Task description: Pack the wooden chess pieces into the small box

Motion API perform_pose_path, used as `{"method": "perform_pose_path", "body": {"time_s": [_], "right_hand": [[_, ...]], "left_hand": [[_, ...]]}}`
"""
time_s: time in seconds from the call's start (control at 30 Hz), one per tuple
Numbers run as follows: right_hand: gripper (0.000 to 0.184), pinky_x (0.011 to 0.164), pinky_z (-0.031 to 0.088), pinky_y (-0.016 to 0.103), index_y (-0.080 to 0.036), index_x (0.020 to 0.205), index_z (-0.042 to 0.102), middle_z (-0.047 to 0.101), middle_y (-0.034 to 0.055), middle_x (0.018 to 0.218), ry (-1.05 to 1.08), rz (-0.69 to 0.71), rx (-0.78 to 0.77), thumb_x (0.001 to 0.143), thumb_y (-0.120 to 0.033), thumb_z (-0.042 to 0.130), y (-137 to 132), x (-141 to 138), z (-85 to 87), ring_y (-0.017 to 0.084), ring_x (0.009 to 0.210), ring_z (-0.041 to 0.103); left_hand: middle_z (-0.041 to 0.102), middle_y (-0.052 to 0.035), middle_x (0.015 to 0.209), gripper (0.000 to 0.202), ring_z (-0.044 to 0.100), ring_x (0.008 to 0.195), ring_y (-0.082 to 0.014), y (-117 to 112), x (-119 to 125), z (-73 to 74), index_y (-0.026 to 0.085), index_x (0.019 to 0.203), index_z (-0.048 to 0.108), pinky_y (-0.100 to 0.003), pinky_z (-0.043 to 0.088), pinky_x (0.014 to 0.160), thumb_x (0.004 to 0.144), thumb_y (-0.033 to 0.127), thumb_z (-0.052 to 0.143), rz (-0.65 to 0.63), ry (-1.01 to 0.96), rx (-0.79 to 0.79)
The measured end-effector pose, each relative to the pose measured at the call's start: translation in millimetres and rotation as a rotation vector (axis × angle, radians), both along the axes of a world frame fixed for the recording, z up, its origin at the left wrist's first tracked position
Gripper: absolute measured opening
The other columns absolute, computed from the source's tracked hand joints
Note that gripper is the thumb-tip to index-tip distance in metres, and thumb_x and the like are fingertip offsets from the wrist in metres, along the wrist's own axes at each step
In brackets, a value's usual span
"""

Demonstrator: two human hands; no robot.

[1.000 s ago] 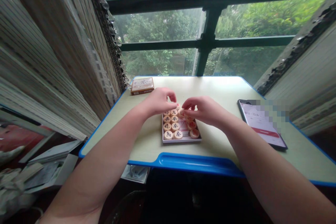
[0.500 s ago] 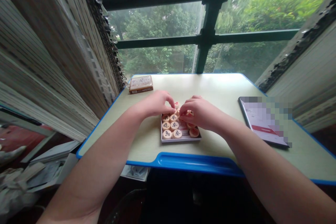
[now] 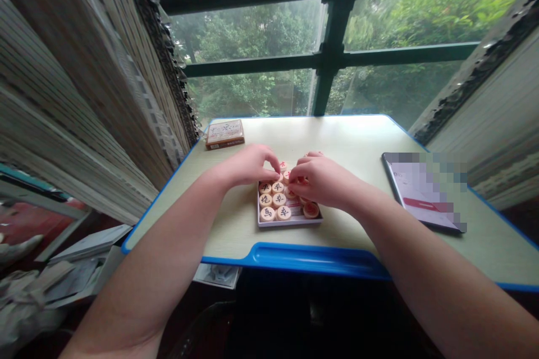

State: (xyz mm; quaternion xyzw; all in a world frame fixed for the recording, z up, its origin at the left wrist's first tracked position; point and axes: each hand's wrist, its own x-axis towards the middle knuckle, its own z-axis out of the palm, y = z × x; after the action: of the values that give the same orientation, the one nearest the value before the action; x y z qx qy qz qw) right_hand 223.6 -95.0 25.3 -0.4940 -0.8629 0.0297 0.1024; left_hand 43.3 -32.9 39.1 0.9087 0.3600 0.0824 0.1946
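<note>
A shallow white box tray [image 3: 290, 223] on the table holds round wooden Chinese chess pieces. Black-marked pieces [image 3: 279, 199] fill its left side in two columns, and a red-marked piece [image 3: 311, 210] lies in the near right corner. My left hand [image 3: 255, 164] reaches over the far left part of the tray, thumb and forefinger closed on a chess piece [image 3: 278, 177]. Over the right part is my right hand [image 3: 315, 179], its fingertips pinched at another chess piece [image 3: 289, 193] in the middle. That hand hides several red pieces behind it.
A small brown printed box [image 3: 224, 134] sits at the table's far left corner. To the right lies a tablet [image 3: 421, 193], partly blurred out. The table [image 3: 349, 137] has a blue edge with a pen groove [image 3: 315, 258] in front. Curtains [image 3: 84, 67] hang beside the window.
A light piece now shows under my right fingertips, in the middle of the tray. My left hand has hardly moved. The view has shifted slightly.
</note>
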Motion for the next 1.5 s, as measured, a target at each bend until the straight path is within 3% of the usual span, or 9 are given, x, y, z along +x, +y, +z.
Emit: {"method": "perform_pose_path", "body": {"time_s": [0.13, 0.37, 0.53, 0.97, 1.5], "right_hand": [[0.025, 0.072, 0.035, 0.029, -0.018, 0.069, 0.070, 0.065, 0.0064, 0.072, -0.052, -0.068, 0.011, 0.081, -0.032, 0.054, -1.8, -2.8, 0.0, 0.017, 0.072, 0.050], [0.022, 0.068, 0.035, 0.029, -0.020, 0.071, 0.071, 0.066, 0.0066, 0.076, -0.080, -0.150, -0.014, 0.078, -0.034, 0.056, -5.7, -8.2, 2.3, 0.020, 0.078, 0.052], [0.017, 0.060, 0.034, 0.027, -0.022, 0.074, 0.071, 0.066, 0.0051, 0.076, -0.033, -0.108, -0.066, 0.074, -0.034, 0.058, -9.2, -8.2, 5.9, 0.018, 0.073, 0.053], [0.013, 0.061, 0.035, 0.027, -0.022, 0.071, 0.069, 0.066, 0.0051, 0.076, -0.044, -0.112, -0.096, 0.069, -0.031, 0.060, -11.5, -8.4, 8.5, 0.019, 0.073, 0.053], [0.020, 0.062, 0.037, 0.029, -0.019, 0.072, 0.070, 0.067, 0.0083, 0.077, -0.091, -0.141, -0.005, 0.075, -0.035, 0.059, -10.1, -9.5, 2.9, 0.022, 0.079, 0.055]], "left_hand": [[0.069, -0.0034, 0.086, 0.020, 0.061, 0.081, -0.0162, 0.9, -0.5, -0.1, 0.017, 0.082, 0.073, -0.024, 0.044, 0.074, 0.070, 0.028, 0.062, 0.005, 0.008, -0.005], [0.070, -0.0030, 0.087, 0.021, 0.061, 0.082, -0.0166, 1.3, -0.7, -0.2, 0.018, 0.081, 0.073, -0.024, 0.045, 0.075, 0.069, 0.030, 0.060, 0.001, 0.009, -0.011], [0.070, -0.0026, 0.086, 0.022, 0.061, 0.081, -0.0171, 0.7, -0.7, 0.7, 0.018, 0.082, 0.073, -0.025, 0.045, 0.075, 0.069, 0.030, 0.060, 0.000, 0.013, -0.018], [0.068, -0.0029, 0.078, 0.023, 0.056, 0.070, -0.0133, 0.9, -0.5, 0.2, 0.015, 0.085, 0.072, -0.022, 0.041, 0.063, 0.074, 0.030, 0.058, 0.052, -0.002, 0.042], [0.070, -0.0030, 0.088, 0.023, 0.061, 0.081, -0.0163, 3.5, -0.7, -2.8, 0.018, 0.085, 0.073, -0.023, 0.044, 0.072, 0.072, 0.031, 0.058, 0.007, 0.029, 0.003]]}}
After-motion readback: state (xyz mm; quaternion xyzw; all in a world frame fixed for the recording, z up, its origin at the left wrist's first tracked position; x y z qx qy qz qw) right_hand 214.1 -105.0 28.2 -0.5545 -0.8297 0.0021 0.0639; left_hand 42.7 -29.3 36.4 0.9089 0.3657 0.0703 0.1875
